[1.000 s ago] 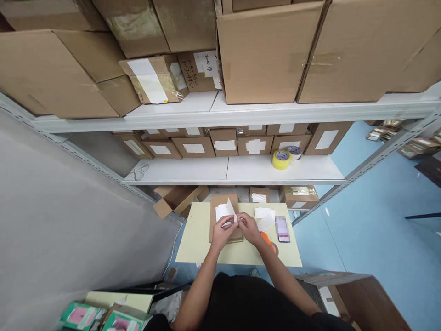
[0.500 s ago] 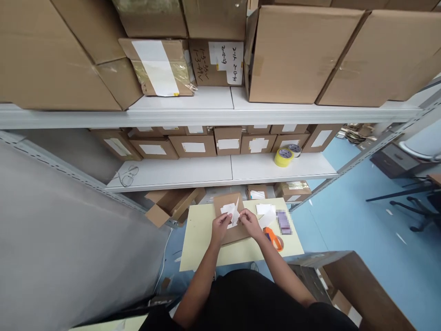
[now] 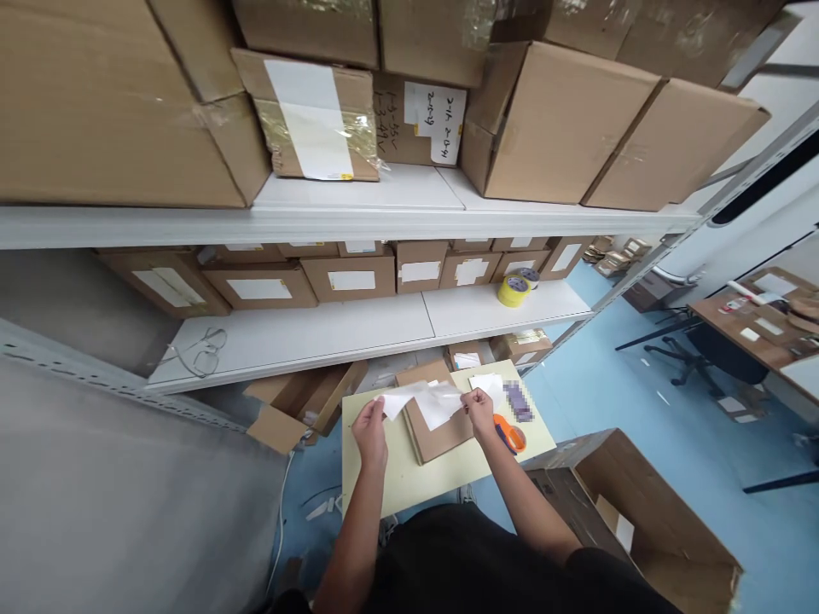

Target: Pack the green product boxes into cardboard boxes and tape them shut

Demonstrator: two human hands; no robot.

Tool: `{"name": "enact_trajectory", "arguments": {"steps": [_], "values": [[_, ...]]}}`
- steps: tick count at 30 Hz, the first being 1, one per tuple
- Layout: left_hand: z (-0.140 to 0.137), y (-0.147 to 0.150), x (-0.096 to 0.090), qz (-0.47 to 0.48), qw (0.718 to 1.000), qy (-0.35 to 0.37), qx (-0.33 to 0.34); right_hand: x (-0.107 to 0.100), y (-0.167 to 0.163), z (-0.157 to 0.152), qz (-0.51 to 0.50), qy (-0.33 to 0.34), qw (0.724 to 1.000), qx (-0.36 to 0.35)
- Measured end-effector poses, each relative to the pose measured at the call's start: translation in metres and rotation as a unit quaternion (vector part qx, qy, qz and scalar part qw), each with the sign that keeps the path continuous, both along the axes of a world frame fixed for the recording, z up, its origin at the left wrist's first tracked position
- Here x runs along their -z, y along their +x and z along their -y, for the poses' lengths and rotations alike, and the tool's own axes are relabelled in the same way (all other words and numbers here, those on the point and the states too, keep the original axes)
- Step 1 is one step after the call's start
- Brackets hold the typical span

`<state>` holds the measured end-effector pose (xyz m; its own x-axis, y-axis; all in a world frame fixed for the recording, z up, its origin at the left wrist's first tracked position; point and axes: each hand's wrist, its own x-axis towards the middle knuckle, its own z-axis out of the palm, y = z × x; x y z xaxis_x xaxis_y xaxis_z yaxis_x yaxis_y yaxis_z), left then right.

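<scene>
Seemingly partway: left hand (image 3: 371, 433) and right hand (image 3: 479, 411) both pinch white paper (image 3: 440, 404) above brown carton (image 3: 441, 439); whether pieces separated, cannot tell. Paper not laid down; spare white sheets (image 3: 492, 385) lie far right.

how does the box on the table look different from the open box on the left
The table box shows a flat, closed top; the open box gapes, with a flap sticking out. The table box lies partly behind white paper; the open box is left of the table. Both are brown cardboard.
</scene>
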<state>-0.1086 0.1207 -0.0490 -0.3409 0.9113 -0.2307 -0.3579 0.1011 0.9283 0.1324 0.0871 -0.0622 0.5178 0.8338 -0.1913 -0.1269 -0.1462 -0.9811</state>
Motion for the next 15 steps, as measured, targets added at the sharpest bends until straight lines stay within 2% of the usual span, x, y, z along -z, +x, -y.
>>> {"name": "enact_trajectory", "arguments": {"steps": [2,3,7,11,15], "values": [[0.001,-0.03,0.003,0.008,0.998,-0.009,-0.063,0.01,-0.02,-0.009,-0.024,-0.011,0.999,0.031],[0.004,-0.044,0.003,0.001,0.996,-0.011,-0.083,0.015,-0.034,-0.014,-0.039,-0.017,0.999,0.017],[0.025,-0.095,-0.002,-0.039,0.99,-0.007,-0.132,0.028,-0.116,-0.042,-0.073,-0.039,0.99,-0.118],[0.053,-0.15,-0.008,-0.051,0.983,-0.015,-0.177,0.033,-0.211,-0.081,-0.086,-0.093,0.958,-0.259],[0.085,-0.199,-0.007,-0.092,0.972,-0.033,-0.212,0.034,-0.287,-0.117,-0.083,-0.111,0.946,-0.294]]}}
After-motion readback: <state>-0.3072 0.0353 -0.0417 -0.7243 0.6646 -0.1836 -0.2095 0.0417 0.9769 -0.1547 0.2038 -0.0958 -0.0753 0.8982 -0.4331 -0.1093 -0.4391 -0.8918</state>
